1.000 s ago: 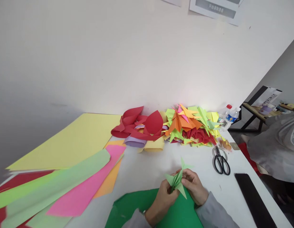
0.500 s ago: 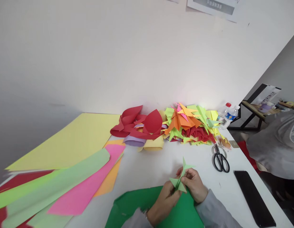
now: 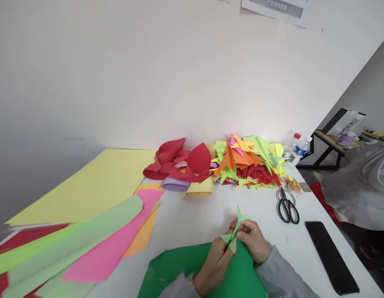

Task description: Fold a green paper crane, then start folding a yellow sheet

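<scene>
A light green folded paper figure (image 3: 237,229), with pointed flaps like an origami crane, is held up between both hands over the near part of the table. My left hand (image 3: 215,263) grips its lower end, fingers closed around the paper. On the other side, my right hand (image 3: 254,241) pinches the upper part between thumb and fingers. Some of the figure's folds are hidden behind the fingers. Beneath the hands lies a green sheet (image 3: 179,267) at the table's near edge.
Coloured paper sheets (image 3: 95,248) lie at the left. Red curled paper (image 3: 198,159) and a heap of folded paper figures (image 3: 241,159) line the wall. Scissors (image 3: 287,209), a black flat object (image 3: 331,256) and plastic bottles (image 3: 299,151) are rightward. Another person's grey sleeve (image 3: 359,186) shows far right.
My left hand has shifted and turned slightly at the figure's lower end, and the lower flaps now look narrower. My right hand keeps its pinch.
</scene>
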A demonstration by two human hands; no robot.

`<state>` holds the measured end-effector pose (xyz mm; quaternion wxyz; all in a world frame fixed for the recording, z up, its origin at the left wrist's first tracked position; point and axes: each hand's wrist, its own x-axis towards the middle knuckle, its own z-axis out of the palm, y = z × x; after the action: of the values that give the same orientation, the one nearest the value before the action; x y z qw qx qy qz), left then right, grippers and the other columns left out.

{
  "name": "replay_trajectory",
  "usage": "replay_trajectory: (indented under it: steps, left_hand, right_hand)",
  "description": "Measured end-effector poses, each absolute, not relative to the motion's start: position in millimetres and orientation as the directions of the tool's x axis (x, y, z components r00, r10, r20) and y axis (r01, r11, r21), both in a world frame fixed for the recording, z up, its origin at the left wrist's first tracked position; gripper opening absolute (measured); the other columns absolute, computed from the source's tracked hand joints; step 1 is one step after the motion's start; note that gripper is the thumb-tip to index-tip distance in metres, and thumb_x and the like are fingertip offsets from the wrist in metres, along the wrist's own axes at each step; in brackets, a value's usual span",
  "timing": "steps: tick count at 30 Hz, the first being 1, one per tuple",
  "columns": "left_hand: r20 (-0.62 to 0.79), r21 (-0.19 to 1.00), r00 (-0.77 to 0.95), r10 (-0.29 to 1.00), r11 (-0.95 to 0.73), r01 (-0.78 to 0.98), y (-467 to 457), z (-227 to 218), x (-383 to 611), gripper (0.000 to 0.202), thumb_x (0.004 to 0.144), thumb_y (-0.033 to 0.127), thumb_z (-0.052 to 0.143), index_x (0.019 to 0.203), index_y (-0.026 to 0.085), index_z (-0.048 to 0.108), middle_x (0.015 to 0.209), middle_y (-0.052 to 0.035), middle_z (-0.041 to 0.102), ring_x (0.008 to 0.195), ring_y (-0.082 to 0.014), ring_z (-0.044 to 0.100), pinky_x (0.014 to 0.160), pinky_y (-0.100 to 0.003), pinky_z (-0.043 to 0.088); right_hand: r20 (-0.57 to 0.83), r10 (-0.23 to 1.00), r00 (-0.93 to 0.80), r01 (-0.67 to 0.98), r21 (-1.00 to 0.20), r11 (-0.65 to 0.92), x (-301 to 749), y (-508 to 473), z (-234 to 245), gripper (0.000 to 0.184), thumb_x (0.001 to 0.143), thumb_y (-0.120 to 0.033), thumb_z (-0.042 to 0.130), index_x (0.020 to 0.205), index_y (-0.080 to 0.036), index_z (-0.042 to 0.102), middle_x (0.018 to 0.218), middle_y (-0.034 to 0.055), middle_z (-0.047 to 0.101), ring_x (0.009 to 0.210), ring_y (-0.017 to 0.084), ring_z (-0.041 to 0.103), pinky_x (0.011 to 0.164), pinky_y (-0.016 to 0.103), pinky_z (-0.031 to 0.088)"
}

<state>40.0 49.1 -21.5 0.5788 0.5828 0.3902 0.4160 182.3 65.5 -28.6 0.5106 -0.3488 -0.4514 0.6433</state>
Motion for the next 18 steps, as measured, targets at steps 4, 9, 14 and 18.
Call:
replay_trajectory:
  steps: [4, 9, 14, 18]
  left_hand:
    - [0.028, 0.999, 0.333, 0.942, -0.014, -0.045, 47.1, -19.9, 40.2, 0.031, 0.086, 0.046, 0.053, 0.077, 0.020, 0.066, 0.073, -0.0043, 0.061, 0.078, -0.0235, 0.056, 0.081, -0.034, 0.047]
    - [0.105, 0.993, 0.395, 0.913, -0.074, -0.095, 47.7, -7.2, 39.8, 0.033, 0.089, 0.044, 0.049, 0.097, 0.020, 0.071, 0.092, -0.0087, 0.069, 0.104, -0.0283, 0.058, 0.102, -0.039, 0.039]
    - [0.127, 0.987, 0.257, 0.958, -0.097, -0.126, 52.3, -12.1, 35.9, 0.038, 0.089, 0.044, 0.052, 0.113, 0.018, 0.067, 0.113, -0.0108, 0.068, 0.114, -0.0286, 0.056, 0.104, -0.039, 0.040]
    - [0.120, 0.986, 0.031, 0.992, -0.116, -0.118, 60.4, -32.2, 25.1, 0.045, 0.087, 0.048, 0.055, 0.121, 0.018, 0.063, 0.122, -0.0105, 0.065, 0.117, -0.0290, 0.056, 0.105, -0.040, 0.040]
  right_hand:
    - [0.009, 0.979, -0.205, -0.341, -0.938, -0.063, 184.2, 65.5, -32.1, 0.040, 0.063, -0.050, 0.084, 0.086, -0.020, 0.072, 0.078, 0.0029, 0.071, 0.066, 0.017, 0.064, 0.060, 0.028, 0.051]
    - [0.014, 0.978, -0.206, -0.356, -0.932, -0.062, 185.8, 66.0, -39.0, 0.040, 0.063, -0.048, 0.085, 0.089, -0.021, 0.074, 0.071, 0.0012, 0.070, 0.068, 0.017, 0.064, 0.067, 0.028, 0.049]
    - [0.039, 0.983, -0.180, -0.376, -0.926, -0.032, 185.5, 67.1, -37.2, 0.048, 0.070, -0.057, 0.077, 0.100, -0.021, 0.072, 0.083, 0.0049, 0.071, 0.070, 0.017, 0.063, 0.067, 0.030, 0.049]
    - [0.069, 0.994, -0.089, -0.203, -0.978, 0.050, 184.0, 67.9, -32.8, 0.052, 0.081, -0.066, 0.059, 0.102, -0.019, 0.070, 0.083, 0.0085, 0.070, 0.068, 0.019, 0.063, 0.063, 0.033, 0.050]
